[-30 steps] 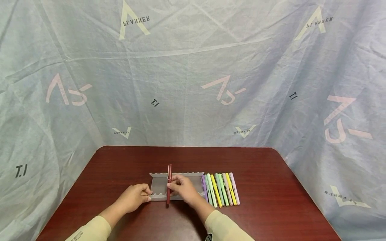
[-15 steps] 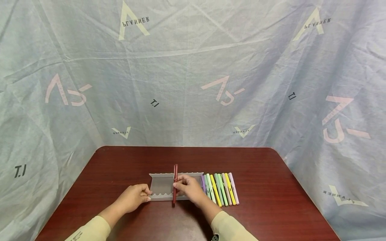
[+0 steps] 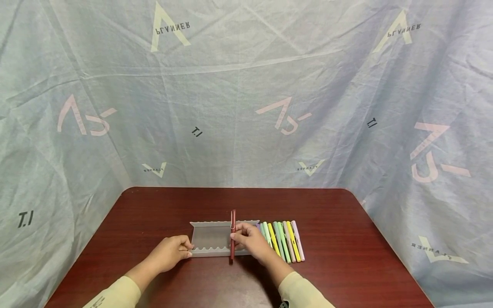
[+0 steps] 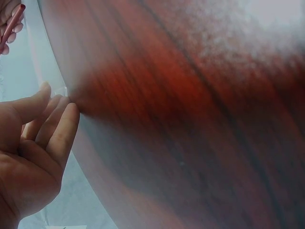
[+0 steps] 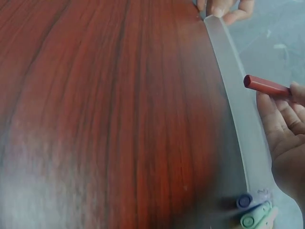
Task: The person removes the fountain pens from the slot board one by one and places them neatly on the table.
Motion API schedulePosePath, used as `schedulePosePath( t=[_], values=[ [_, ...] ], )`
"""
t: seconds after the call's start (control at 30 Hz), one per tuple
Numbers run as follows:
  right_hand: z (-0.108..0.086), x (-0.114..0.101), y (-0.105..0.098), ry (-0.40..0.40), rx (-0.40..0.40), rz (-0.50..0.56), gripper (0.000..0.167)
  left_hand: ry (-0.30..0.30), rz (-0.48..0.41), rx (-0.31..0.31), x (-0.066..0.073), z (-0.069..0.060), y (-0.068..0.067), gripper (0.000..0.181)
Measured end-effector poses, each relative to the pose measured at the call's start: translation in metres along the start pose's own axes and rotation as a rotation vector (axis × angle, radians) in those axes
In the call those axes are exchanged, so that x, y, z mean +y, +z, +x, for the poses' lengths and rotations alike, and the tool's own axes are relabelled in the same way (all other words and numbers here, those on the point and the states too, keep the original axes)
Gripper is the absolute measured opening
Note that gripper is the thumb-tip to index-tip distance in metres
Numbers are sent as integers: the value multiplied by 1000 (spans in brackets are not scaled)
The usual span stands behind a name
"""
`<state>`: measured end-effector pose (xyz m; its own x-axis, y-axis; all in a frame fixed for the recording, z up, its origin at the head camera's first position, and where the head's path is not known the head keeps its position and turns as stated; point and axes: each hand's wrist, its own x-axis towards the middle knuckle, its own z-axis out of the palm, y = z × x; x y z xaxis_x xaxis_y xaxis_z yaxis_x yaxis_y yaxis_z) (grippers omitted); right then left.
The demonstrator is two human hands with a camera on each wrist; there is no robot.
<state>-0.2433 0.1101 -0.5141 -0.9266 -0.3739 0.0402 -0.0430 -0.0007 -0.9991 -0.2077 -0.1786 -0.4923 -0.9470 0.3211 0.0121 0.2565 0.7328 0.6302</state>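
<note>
A grey tray with scalloped long edges lies on the table in the head view. My left hand pinches its near left corner with thumb and fingertips. My right hand holds a dark red pen between thumb and fingers, above the right half of the tray. The pen points away from me, across the tray, its clip toward the far end. In the right wrist view the red pen juts out past the thumb, over the tray's near wall. My right hand hides part of the tray's right end.
Several pens in green, yellow, beige and pink lie side by side at the tray's right. A purple pen sits at the tray's right end, partly hidden in the head view. A printed cloth hangs around the dark red wooden table.
My right hand has moved the red pen steadily to the right above the tray, toward the row of pens. My left hand has stayed at the tray's corner.
</note>
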Motion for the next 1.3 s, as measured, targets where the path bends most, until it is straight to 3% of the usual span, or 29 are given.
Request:
schedulePosePath(
  t=[0.97, 1.3],
  values=[
    [-27, -7, -59, 21, 81, -74, 38, -25, 1, -2, 0, 0, 1, 11],
    [-38, -11, -89, 50, 115, -105, 39, -14, -6, 5, 1, 0, 0, 12]
  ],
)
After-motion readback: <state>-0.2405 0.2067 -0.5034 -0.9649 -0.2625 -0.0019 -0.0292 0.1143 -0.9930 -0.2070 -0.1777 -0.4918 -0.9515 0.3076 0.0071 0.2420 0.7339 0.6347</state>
